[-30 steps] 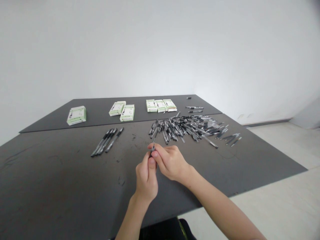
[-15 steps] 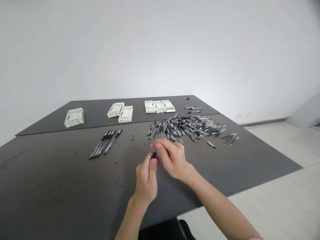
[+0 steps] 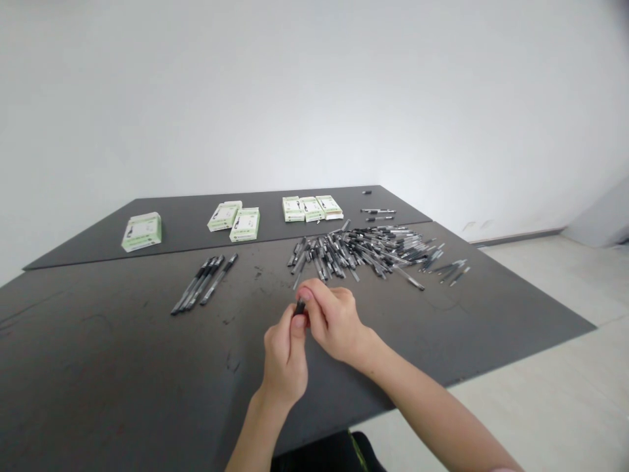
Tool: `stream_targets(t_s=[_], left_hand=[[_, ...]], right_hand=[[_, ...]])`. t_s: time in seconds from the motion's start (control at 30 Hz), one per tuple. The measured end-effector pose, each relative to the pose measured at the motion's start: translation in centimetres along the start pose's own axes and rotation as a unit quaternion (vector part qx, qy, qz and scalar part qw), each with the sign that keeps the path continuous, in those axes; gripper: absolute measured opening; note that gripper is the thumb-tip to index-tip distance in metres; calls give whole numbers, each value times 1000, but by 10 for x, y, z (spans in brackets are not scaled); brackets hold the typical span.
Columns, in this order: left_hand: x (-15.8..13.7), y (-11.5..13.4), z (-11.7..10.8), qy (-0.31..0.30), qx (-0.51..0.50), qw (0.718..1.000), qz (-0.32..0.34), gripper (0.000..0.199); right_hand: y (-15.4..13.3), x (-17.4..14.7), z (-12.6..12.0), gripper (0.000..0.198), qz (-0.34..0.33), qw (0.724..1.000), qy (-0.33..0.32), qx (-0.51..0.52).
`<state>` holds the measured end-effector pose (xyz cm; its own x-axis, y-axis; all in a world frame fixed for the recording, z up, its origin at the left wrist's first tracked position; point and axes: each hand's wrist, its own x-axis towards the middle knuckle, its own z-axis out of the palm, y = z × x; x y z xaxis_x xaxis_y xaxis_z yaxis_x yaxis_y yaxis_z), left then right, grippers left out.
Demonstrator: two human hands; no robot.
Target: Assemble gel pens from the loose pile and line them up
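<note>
My left hand (image 3: 285,360) is wrapped round a pen (image 3: 299,306), whose short black end sticks up past the thumb. The rest of that pen is hidden in the fist. Close against it, my right hand (image 3: 334,321) is closed, with thumb and forefinger pinching at the pen's black end. Whether a small part sits between those fingertips I cannot make out. Just beyond the hands lies a big loose pile of pens (image 3: 363,249), clear-barrelled with black ends. To the left, several pens (image 3: 204,285) rest side by side at a slant.
Green and white pen boxes (image 3: 244,225) stand along the back of the dark table (image 3: 122,367), with another box (image 3: 142,232) at the far left. Thin refills (image 3: 452,270) lie right of the pile. A few pens (image 3: 378,211) and a small black piece (image 3: 366,192) lie behind it.
My right hand has come down onto the end of the pen, where a small gap showed before. My left hand stays closed round the pen. The view has shifted slightly.
</note>
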<state>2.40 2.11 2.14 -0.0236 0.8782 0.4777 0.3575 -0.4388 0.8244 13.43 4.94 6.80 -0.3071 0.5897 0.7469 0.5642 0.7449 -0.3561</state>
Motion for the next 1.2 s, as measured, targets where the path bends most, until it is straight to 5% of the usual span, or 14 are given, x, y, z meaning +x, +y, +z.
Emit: stream_targets(t_s=[0.23,0.43,0.5,0.57,0.67,0.77,0.97,1.2], left_hand=[[3,3,0,-6,20,1000,-6,33],[-3,5,-7,-26,55,998,-4,33],[-5,6,-9,-41,73,996,1,32],[-6,6,-10,-58,91,994,6,31],[-6,8,-10,-78,114,990,13,30],[-6,8,-9,-90,132,987,18,29],[-8,10,-10,-94,156,983,19,30],[-9,14,-8,-114,177,976,48,25]], right_hand=[[4,-2,-1,33,25,997,-4,77],[54,27,-39,47,198,956,200,79],[80,49,-59,40,217,967,123,-45],[105,71,-73,36,178,961,-70,-199],[135,95,-73,25,146,942,-183,-240],[151,105,-48,19,132,919,-273,-253],[169,106,7,29,112,867,-404,-269],[192,105,13,28,110,820,-468,-311]])
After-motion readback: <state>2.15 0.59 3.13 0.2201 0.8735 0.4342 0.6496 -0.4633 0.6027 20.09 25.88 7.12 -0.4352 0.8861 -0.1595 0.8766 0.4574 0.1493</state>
